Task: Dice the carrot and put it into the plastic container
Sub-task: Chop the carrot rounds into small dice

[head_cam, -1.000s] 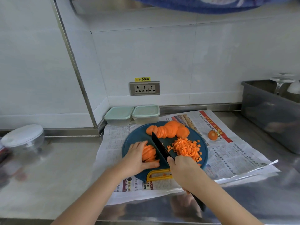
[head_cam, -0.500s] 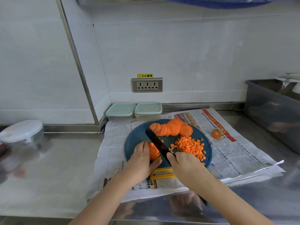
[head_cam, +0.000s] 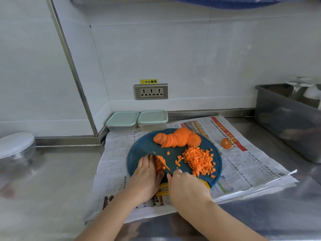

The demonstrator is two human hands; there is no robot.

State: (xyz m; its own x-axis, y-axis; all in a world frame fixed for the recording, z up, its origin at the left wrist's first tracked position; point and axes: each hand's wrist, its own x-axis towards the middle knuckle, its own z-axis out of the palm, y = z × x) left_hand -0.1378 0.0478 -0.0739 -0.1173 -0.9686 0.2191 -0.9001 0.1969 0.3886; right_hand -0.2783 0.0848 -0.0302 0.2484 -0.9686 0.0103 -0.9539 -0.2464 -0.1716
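Observation:
A round dark-blue cutting board (head_cam: pixel 139 152) with a yellow handle lies on newspaper. At its back sits a row of carrot slices (head_cam: pixel 177 139); a heap of diced carrot (head_cam: pixel 198 160) lies on its right side. My left hand (head_cam: pixel 147 173) holds a small stack of carrot slices (head_cam: pixel 159 164) down on the board, fingers curled over it. My right hand (head_cam: pixel 187 186) grips the handle of a black knife (head_cam: pixel 157 156), whose blade cuts into the stack right beside my left fingers. Two lidded plastic containers (head_cam: pixel 122 120) (head_cam: pixel 152 120) stand behind the board.
The newspaper (head_cam: pixel 251 162) covers a steel counter. A carrot end (head_cam: pixel 226 143) lies on it right of the board. A grey tub (head_cam: pixel 286 122) with glassware stands at the right, a white-lidded bowl (head_cam: pixel 15 146) at the far left. A wall socket (head_cam: pixel 150 91) is behind.
The knife blade has moved left, deeper into the stack, and my left hand has drawn back along it. The view has shifted slightly.

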